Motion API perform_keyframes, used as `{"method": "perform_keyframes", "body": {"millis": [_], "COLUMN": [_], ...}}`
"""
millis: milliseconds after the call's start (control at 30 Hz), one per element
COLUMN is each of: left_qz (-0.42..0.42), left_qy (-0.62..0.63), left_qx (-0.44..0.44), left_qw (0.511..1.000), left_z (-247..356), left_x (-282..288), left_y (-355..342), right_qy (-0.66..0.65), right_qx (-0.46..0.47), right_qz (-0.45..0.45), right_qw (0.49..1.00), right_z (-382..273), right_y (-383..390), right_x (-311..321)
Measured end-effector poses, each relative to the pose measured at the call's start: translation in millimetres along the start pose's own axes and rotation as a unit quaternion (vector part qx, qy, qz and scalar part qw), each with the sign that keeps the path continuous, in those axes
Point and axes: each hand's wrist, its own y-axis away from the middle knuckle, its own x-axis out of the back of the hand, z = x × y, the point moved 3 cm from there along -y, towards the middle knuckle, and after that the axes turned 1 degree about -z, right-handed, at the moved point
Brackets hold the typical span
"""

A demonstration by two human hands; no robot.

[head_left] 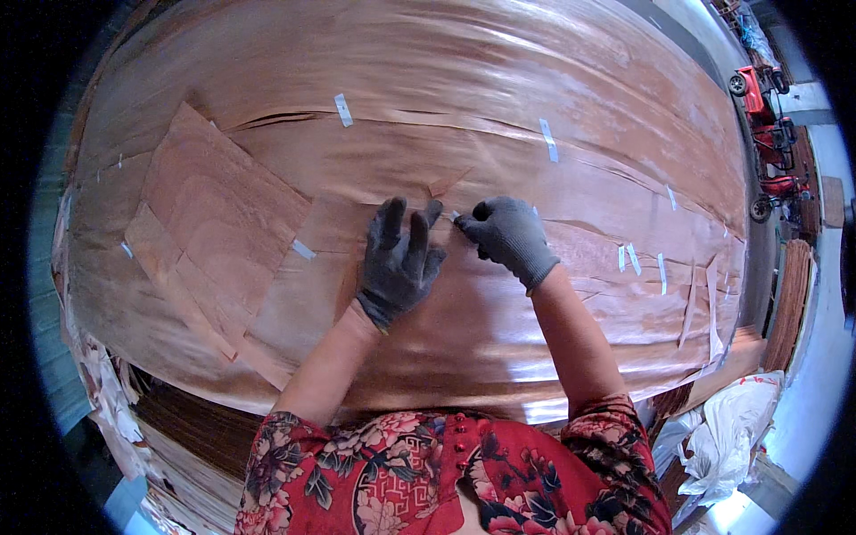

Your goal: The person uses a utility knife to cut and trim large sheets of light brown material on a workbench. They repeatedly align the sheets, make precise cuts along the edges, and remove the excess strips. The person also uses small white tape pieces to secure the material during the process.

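Note:
A broad, thin brown wood veneer sheet [571, 80] lies before me, with splits running across it. My left hand [397, 263], in a grey glove, rests on the sheet with its fingers spread. Just right of it, my gloved right hand [513, 239] has thumb and forefinger pinched on a small white strip of tape [455, 216]. A small pointed scrap of veneer [439, 186] lies beyond the gap between the hands. Left of my left hand, loose veneer pieces [234, 192] lie on top of the sheet.
White tape strips, such as one tape strip [343, 110] at the far side, bridge splits in several places. A crumpled white plastic bag [731, 428] is at the lower right. Beyond the right edge stand a red wheeled vehicle [758, 98] and a veneer stack [789, 294].

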Motion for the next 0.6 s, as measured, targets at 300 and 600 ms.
{"method": "perform_keyframes", "body": {"millis": [300,600], "left_qz": [-0.088,0.041], "left_qy": [-0.050,0.005], "left_qx": [0.013,0.004], "left_qw": [0.995,0.999], "left_z": [26,17], "left_x": [-8,-60], "left_y": [-15,-74], "right_qy": [0.185,0.147], "right_qx": [-0.007,0.148], "right_qz": [0.028,0.094], "right_qw": [0.982,0.973], "right_z": [15,35], "right_y": [5,24], "right_x": [10,1]}}
